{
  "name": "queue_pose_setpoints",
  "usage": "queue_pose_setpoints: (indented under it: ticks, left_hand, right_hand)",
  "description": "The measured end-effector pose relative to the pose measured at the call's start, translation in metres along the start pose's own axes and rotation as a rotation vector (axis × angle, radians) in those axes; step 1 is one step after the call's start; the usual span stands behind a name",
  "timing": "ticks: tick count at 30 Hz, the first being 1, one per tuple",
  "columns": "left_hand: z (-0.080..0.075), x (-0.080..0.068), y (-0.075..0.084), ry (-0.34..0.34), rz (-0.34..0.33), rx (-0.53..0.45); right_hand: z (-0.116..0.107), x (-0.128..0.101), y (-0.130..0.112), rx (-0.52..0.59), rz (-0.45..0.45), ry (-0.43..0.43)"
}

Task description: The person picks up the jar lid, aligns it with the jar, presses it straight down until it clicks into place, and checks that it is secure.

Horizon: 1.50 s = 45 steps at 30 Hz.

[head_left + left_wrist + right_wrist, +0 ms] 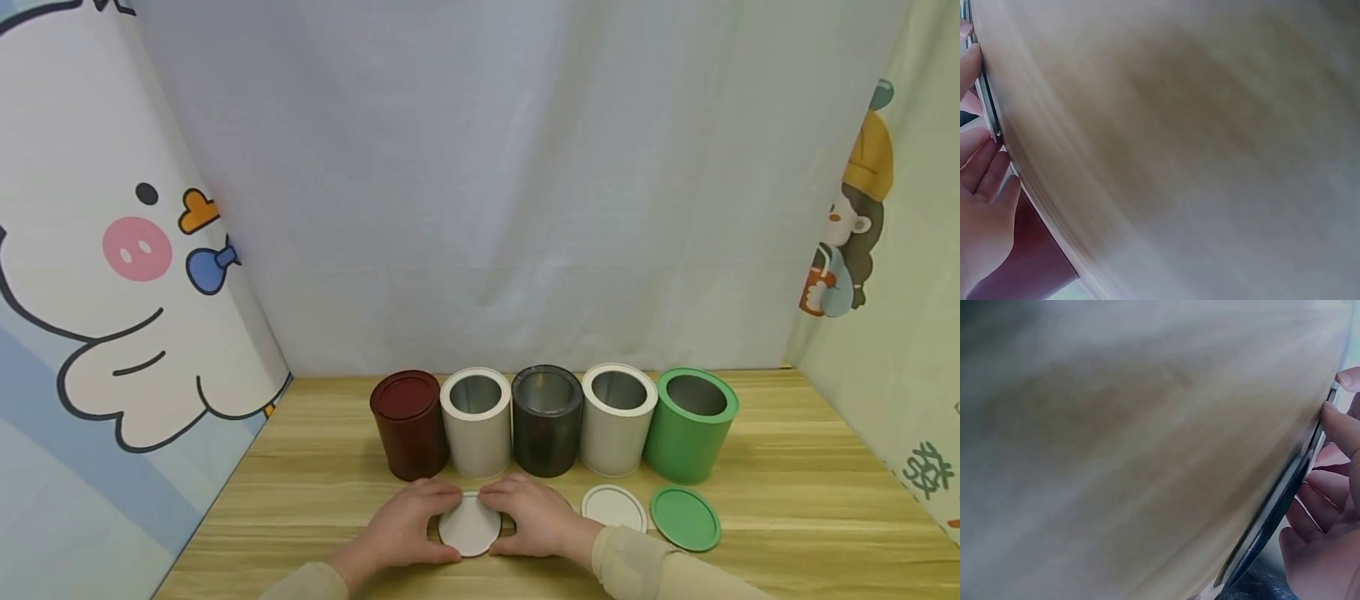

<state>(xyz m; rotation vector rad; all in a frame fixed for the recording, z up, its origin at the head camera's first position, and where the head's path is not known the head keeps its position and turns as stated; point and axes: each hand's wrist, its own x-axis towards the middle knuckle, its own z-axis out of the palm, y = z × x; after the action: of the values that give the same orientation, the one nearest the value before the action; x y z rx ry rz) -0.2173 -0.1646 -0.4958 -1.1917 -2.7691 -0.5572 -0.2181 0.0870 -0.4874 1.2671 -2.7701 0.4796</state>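
Here, nearest the camera, both hands close on a white lid (469, 525) that lies on the table (787, 500). The left hand (408, 521) curls round its left rim and the right hand (531, 517) round its right rim, fingertips almost meeting over the far edge. So the hands sit together, clamped on one lid.

The lid looks like a thin, stiff disc, probably light metal with a painted face, and likely a little slick. It should not bend or break in an ordinary hold. The rim is the sensible place to take it, pinched from opposite sides as it is now. Being round, it has no long axis in plan. Its short axis runs straight up, and its flat face looks upward, though I cannot tell from the blurred wrist views whether it is lifted at one edge.

Just to the right lie a second white lid (613, 507) and a green lid (685, 518), both flat.

Beyond them, five cans stand upright in a touching row. From the left: a red can (408, 425) with its lid on, a white can (477, 421), a black can (547, 421), another white can (617, 417) and a green can (690, 425), these four open.

Behind hangs a pale curtain (480, 183).
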Motion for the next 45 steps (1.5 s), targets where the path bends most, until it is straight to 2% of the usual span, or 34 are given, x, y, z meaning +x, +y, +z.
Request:
queue_pose_setpoints:
  ticks: [8, 20, 34, 45]
  left_hand:
    - [-0.001, 0.001, -0.003, -0.037, 0.021, -0.040]
    - [-0.002, 0.000, -0.004, -0.039, 0.032, -0.076]
    - [-0.006, 0.002, -0.003, -0.083, 0.000, -0.125]
    - [-0.016, 0.002, 0.003, -0.028, -0.006, -0.178]
  right_hand:
    - [-0.001, 0.001, -0.003, 0.040, 0.027, -0.032]
    - [-0.003, 0.000, -0.004, 0.070, 0.034, -0.042]
    - [-0.008, 0.000, -0.003, 0.113, 0.008, -0.041]
    - [-0.015, -0.004, 0.000, 0.171, -0.037, 0.026]
